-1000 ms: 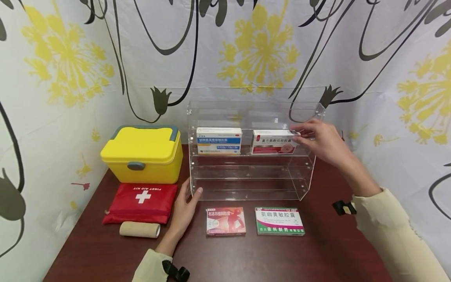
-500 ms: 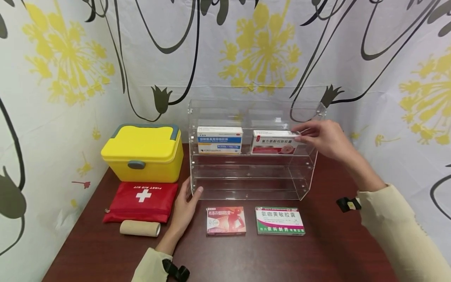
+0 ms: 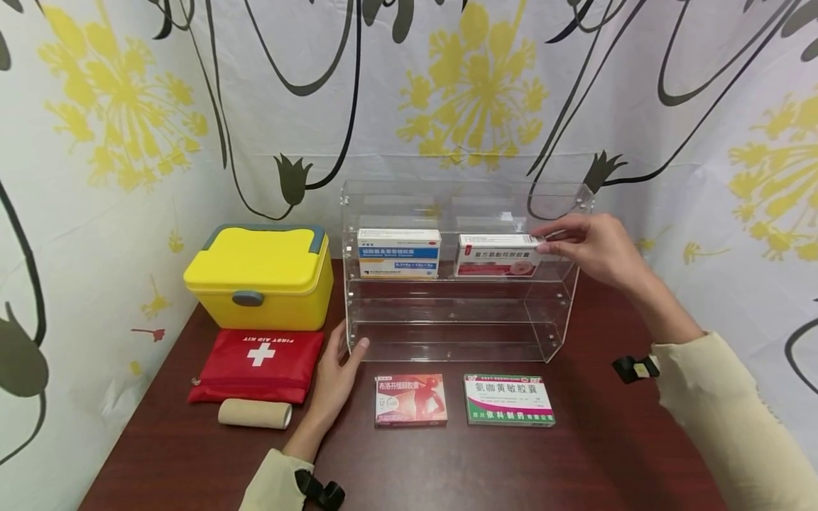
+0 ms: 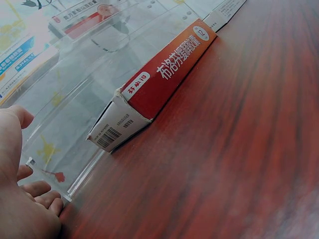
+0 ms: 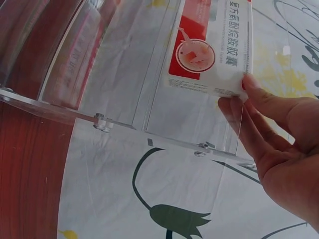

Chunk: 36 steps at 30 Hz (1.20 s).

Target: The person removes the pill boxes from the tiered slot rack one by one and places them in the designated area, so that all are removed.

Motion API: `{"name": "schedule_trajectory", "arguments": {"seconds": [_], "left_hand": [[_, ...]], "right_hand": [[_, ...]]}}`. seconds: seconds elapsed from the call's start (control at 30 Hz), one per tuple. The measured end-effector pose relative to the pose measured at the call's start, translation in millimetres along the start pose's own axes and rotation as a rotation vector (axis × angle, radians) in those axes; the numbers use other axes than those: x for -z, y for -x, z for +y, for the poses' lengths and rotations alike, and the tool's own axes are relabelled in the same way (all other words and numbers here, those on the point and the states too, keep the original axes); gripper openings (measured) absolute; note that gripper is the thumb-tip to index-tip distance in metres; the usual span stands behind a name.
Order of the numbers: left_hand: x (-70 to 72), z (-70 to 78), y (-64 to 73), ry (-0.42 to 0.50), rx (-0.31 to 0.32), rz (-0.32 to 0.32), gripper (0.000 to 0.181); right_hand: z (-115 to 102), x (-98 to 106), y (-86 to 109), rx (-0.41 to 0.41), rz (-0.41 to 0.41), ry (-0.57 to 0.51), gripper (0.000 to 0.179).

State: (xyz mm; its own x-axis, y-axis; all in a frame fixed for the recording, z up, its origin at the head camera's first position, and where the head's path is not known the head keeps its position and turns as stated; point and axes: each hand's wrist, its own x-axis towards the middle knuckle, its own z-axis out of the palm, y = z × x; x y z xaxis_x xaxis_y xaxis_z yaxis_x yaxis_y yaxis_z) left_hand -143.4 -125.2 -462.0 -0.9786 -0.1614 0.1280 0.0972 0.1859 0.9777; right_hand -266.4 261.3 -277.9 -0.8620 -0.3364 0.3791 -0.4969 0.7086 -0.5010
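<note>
The right hand (image 3: 597, 248) has edged slightly rightward, while the red-and-white box (image 3: 495, 257) has hardly moved; thumb and fingers pinch this box's upper right corner on the clear rack (image 3: 447, 351), near the rack's right edge. The left hand (image 3: 334, 383) holds the rack's lower left corner. Toward the rack's left edge stands a blue-and-white box (image 3: 399, 255). Nearer the surface's (image 3: 479, 468) front edge lie a pink box (image 3: 411, 399) and a green-edged box (image 3: 508, 399); by its left edge, a red pouch (image 3: 255, 376), cardboard tube (image 3: 252, 414) and yellow case (image 3: 255, 277)
</note>
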Motion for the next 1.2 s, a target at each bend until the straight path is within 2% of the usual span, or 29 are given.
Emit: {"name": "schedule_trajectory", "arguments": {"seconds": [0.17,0.5,0.87,1.2], "left_hand": [[-0.6,-0.3,0.0,0.001,0.0,0.0,0.061],[-0.3,0.7,0.6,0.003,0.002,-0.004,0.061],[1.4,4.2,1.9,-0.02,0.024,-0.004,0.061],[0.7,3.3,1.5,-0.015,0.015,-0.007,0.061]], "right_hand": [[-1,2,-0.5,0.035,0.046,0.017,0.02],[-5,11,-2.5,0.034,0.086,-0.022,0.019],[-16,31,-5.1,0.128,0.145,-0.041,0.022],[-26,51,4.1,0.102,0.179,-0.066,0.024]]}}
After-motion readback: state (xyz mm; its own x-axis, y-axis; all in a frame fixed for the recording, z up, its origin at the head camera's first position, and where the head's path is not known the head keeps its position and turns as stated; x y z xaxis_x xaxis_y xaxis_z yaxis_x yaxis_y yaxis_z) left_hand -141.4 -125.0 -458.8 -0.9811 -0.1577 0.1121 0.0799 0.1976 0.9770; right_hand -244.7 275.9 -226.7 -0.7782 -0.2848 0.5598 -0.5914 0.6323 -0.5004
